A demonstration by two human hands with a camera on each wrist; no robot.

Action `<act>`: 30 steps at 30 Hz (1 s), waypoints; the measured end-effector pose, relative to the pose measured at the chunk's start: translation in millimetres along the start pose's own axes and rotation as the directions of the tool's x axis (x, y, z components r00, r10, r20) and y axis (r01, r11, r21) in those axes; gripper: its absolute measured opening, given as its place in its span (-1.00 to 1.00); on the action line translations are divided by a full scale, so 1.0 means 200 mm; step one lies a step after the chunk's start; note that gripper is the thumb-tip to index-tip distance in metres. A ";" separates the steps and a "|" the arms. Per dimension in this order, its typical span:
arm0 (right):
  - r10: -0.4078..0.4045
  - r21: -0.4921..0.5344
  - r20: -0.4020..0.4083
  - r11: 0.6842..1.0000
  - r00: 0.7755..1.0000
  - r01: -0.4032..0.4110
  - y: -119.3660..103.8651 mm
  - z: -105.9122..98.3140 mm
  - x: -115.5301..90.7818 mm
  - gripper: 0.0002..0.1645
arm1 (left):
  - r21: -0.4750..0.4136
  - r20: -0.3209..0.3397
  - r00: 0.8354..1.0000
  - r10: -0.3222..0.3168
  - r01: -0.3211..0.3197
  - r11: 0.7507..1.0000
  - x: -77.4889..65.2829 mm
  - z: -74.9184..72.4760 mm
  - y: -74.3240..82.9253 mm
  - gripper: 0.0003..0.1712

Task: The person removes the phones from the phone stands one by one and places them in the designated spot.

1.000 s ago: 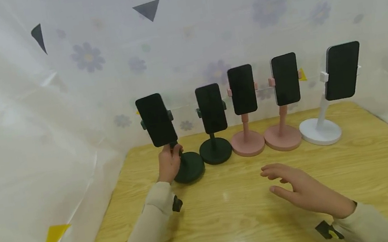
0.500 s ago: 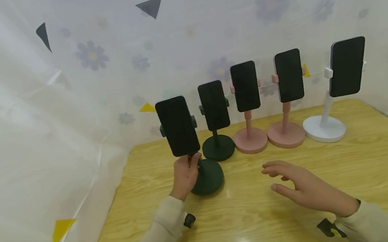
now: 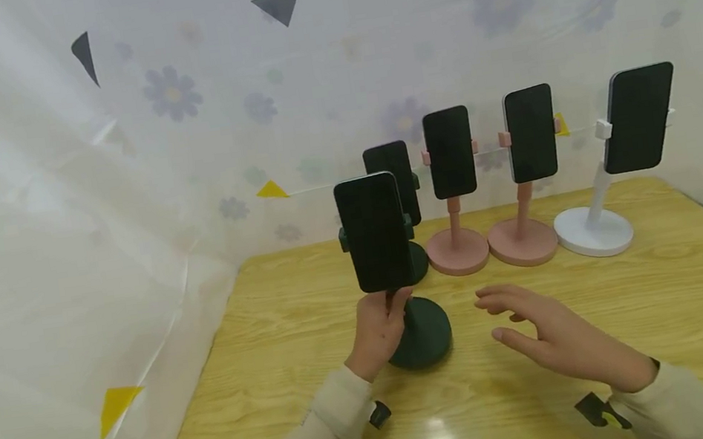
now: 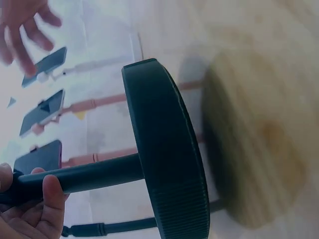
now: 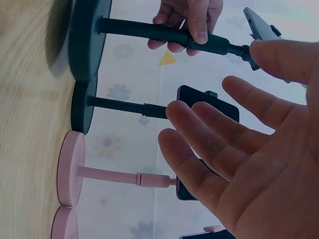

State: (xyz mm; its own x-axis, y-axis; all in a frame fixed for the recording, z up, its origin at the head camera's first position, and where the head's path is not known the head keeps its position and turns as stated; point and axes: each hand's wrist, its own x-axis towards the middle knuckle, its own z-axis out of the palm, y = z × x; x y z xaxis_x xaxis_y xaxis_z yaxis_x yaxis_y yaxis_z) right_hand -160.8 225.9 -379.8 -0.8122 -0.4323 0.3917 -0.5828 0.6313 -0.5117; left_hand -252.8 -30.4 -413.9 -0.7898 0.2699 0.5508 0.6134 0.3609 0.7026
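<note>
Front green stand (image 3: 423,337) is gripped by left hand (image 3: 377,330); right hand (image 3: 553,337) is empty, relaxed. Rear green stand (image 5: 83,110) could be toppled by a backward swing.

The phone stand (image 3: 424,340) is dark green, with a thick disc base, a ribbed base edge and a cylindrical stem. It is nearly upright, positioned in front of the rear green stand (image 3: 421,262) and partly covering it. The phone (image 3: 373,231) is clamped at both sides, long axis near vertical, screen dark.
</note>
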 end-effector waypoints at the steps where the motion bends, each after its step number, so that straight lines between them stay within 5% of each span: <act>1: -0.010 0.001 -0.006 1.000 1.000 0.010 0.00 0.00 0.00 -0.51 | 0.001 0.005 1.000 0.007 -0.007 1.000 -0.01 0.01 0.00 -0.84; 13: -0.034 -0.003 -0.034 0.999 0.999 0.034 -0.01 -0.01 0.06 -0.51 | 0.018 0.069 0.998 0.010 -0.011 1.000 -0.07 0.10 0.04 -0.90; 30: -0.083 0.009 -0.057 0.996 0.995 0.084 -0.03 -0.02 0.10 -0.50 | 0.030 0.048 0.999 -0.017 0.016 0.999 -0.07 0.16 0.06 -0.85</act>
State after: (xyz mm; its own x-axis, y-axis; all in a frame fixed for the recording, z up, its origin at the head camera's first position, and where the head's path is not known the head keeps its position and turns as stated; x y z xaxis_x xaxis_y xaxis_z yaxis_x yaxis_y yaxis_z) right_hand -173.2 215.8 -366.6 -0.7581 -0.4459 0.4759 -0.6491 0.5868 -0.4841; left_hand -233.4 -2.1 -427.0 -0.7998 0.3065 0.5162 0.6002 0.3916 0.6974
